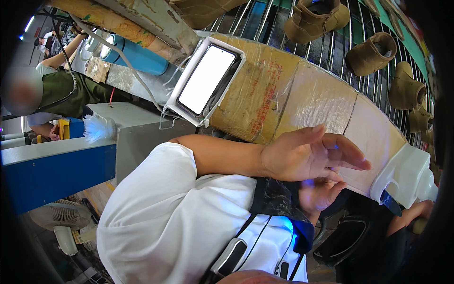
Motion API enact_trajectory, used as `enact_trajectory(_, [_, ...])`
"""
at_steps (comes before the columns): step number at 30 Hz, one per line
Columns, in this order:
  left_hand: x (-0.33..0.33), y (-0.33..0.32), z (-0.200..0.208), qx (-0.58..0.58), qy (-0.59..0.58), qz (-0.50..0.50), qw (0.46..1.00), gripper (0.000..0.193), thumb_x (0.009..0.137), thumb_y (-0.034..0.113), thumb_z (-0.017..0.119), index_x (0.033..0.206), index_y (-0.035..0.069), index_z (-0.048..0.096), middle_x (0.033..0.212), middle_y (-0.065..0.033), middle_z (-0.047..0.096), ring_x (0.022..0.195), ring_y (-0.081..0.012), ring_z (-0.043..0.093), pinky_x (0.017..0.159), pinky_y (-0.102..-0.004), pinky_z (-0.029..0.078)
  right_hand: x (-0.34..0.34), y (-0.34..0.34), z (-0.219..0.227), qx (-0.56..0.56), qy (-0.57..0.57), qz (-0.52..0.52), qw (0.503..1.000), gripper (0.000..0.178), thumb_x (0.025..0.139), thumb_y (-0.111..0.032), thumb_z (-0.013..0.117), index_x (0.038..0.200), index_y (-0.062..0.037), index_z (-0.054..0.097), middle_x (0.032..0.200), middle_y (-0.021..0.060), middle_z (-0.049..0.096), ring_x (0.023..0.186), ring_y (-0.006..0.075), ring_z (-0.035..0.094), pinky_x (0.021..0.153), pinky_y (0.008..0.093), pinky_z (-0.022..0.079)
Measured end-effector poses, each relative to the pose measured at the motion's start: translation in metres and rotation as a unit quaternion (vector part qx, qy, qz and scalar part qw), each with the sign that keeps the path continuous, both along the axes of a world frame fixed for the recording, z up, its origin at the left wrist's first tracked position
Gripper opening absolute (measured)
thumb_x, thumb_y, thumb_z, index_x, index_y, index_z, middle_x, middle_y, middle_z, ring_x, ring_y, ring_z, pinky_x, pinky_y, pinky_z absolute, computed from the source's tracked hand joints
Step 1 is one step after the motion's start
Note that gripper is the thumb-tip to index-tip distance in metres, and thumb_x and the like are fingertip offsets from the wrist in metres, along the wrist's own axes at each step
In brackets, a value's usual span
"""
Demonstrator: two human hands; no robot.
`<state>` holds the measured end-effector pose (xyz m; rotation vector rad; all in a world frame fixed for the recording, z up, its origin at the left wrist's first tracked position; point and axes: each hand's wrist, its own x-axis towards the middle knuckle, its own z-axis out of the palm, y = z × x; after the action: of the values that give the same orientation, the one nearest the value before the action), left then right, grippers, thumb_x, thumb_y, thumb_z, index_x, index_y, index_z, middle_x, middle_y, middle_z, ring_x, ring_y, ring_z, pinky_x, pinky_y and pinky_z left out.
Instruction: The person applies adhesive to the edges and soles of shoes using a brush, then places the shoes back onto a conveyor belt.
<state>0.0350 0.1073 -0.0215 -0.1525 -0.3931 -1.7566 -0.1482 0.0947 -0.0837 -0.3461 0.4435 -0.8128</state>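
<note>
My left hand [302,154] is held over the near edge of a work surface covered with taped cardboard [326,97]. Its thumb is raised, its fingers stretch to the right, slightly curved, and nothing shows in it. Just below it is my right hand [318,195], partly hidden by the left one. The right thumb stands apart from the fingers, and no object is visible in that hand. The fingers of both hands come close together; whether they touch, I cannot tell. A white plastic jug [409,177] lies to their right, with a dark blue strip-like piece [391,203] at its opening.
A phone [208,80] with a bright white screen sits in a white box. Brown shoes [371,54] stand on a metal-bar rack [326,52] beyond the cardboard. At left are a blue bottle [137,54], a grey-and-blue machine housing [61,175] and a fan [61,215]. Other people are at left and right.
</note>
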Motion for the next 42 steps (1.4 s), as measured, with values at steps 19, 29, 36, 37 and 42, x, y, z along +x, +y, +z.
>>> enact_trajectory(19, [-0.01, 0.005, 0.001, 0.004, -0.024, -0.034, 0.999, 0.073, 0.088, 0.05, 0.054, 0.134, -0.004, 0.034, 0.137, -0.023, 0.04, 0.135, -0.0323, 0.032, 0.112, -0.0433, 0.021, -0.004, -0.01, 0.021, -0.177, 0.087, -0.012, 0.98, 0.06, 0.088, -0.051, 0.056, 0.127, -0.0063, 0.047, 0.124, 0.0089, 0.053, 0.114, 0.0207, 0.051, 0.099, 0.0381, 0.039])
enact_trajectory(29, [-0.045, 0.002, -0.015, 0.087, -0.301, 0.023, 0.949, 0.034, 0.093, 0.029, 0.057, 0.114, 0.003, 0.048, 0.106, -0.0072, 0.056, 0.102, -0.014, 0.053, 0.09, -0.028, 0.042, 0.002, 0.006, 0.071, -0.596, 0.303, -0.141, 0.73, 0.06, 0.086, -0.057, 0.051, 0.12, -0.0077, 0.052, 0.141, 0.0246, 0.033, 0.13, 0.0424, 0.032, 0.106, 0.0554, 0.027])
enact_trajectory(36, [-0.056, -0.002, -0.014, 0.019, -0.619, 0.124, 0.775, 0.041, 0.093, 0.034, 0.05, 0.127, 0.01, 0.048, 0.106, -0.0093, 0.061, 0.084, -0.0184, 0.065, 0.076, -0.0368, 0.047, 0.005, 0.001, 0.08, -0.769, 0.371, -0.025, 0.52, 0.057, 0.089, -0.058, 0.041, 0.101, -0.008, 0.066, 0.143, 0.03, 0.03, 0.129, 0.0535, 0.029, 0.105, 0.059, 0.025])
enact_trajectory(37, [-0.06, -0.004, -0.018, 0.029, -0.707, 0.145, 0.691, 0.044, 0.094, 0.035, 0.048, 0.133, 0.014, 0.045, 0.112, -0.0078, 0.061, 0.088, -0.019, 0.066, 0.082, -0.0413, 0.045, 0.005, 0.003, 0.079, -0.765, 0.372, -0.021, 0.525, 0.057, 0.089, -0.057, 0.041, 0.102, -0.0084, 0.067, 0.142, 0.0291, 0.031, 0.13, 0.0519, 0.029, 0.105, 0.0578, 0.025])
enact_trajectory(42, [-0.155, -0.006, 0.025, 0.327, -0.864, 0.27, -0.272, 0.037, 0.095, 0.034, 0.045, 0.131, 0.023, 0.045, 0.125, 0.0078, 0.057, 0.101, -0.0195, 0.065, 0.101, -0.0573, 0.026, 0.007, 0.007, 0.08, -0.736, 0.4, -0.002, 0.545, 0.047, 0.085, -0.052, 0.052, 0.102, -0.0134, 0.073, 0.138, 0.0185, 0.043, 0.13, 0.0383, 0.032, 0.106, 0.0466, 0.025])
